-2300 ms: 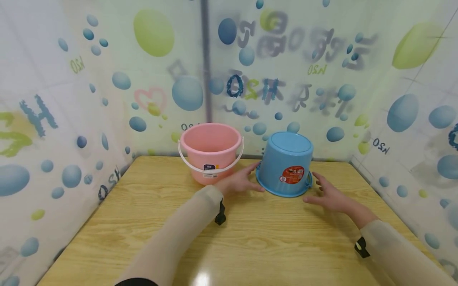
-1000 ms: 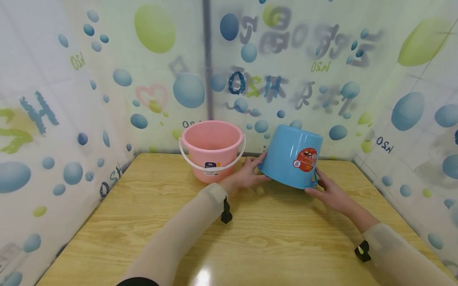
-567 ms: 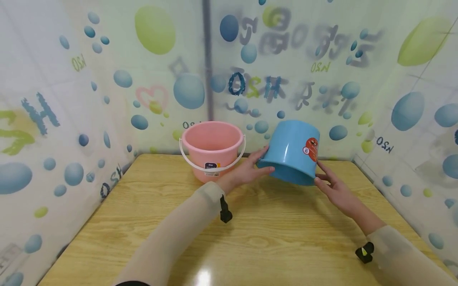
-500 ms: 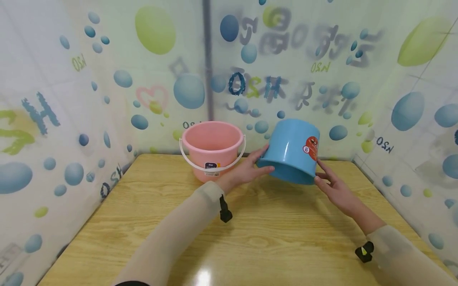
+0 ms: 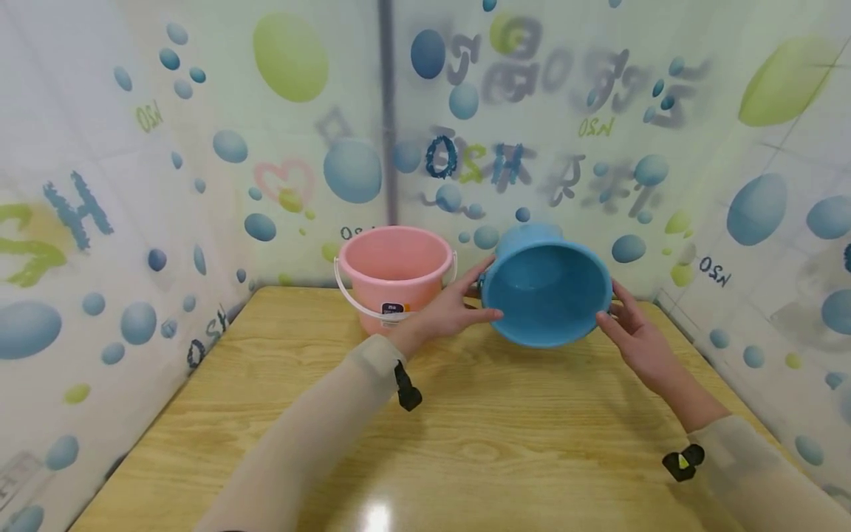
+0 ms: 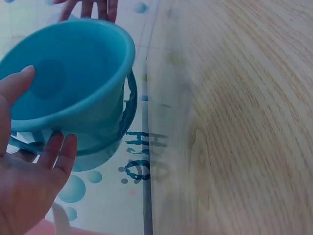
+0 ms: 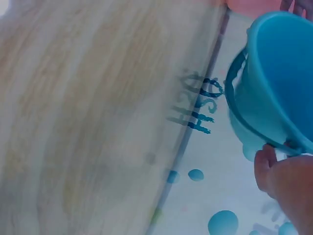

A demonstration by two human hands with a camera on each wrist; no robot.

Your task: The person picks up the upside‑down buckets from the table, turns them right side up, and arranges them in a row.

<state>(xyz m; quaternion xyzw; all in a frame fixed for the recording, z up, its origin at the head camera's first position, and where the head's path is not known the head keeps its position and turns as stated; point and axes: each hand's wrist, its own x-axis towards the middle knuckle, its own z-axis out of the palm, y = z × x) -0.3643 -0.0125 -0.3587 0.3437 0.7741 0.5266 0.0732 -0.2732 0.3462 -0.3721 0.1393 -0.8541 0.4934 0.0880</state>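
A blue bucket (image 5: 545, 295) is tipped at the back of the table, its mouth turned toward me in the head view. My left hand (image 5: 447, 310) grips its rim from the left side, thumb at the front of the rim. On the opposite side, my right hand (image 5: 640, 341) holds the rim in the same manner. In the left wrist view, the left hand's fingers (image 6: 51, 152) lie under the rim and the thumb is over it. The bucket's blue handle (image 7: 234, 98) hangs below the rim in the right wrist view. The red label is out of sight.
A pink bucket (image 5: 399, 255) with a white handle (image 5: 352, 294) stands upright just left of the blue one, behind my left forearm. The wooden table (image 5: 505, 443) ends at a patterned wall curtain (image 5: 292, 133) at the back. More curtain borders both sides.
Both hands have come onto the blue bucket, which stood upside down. It has been raised and tilted until its mouth faces me. The pink bucket has stayed in place.
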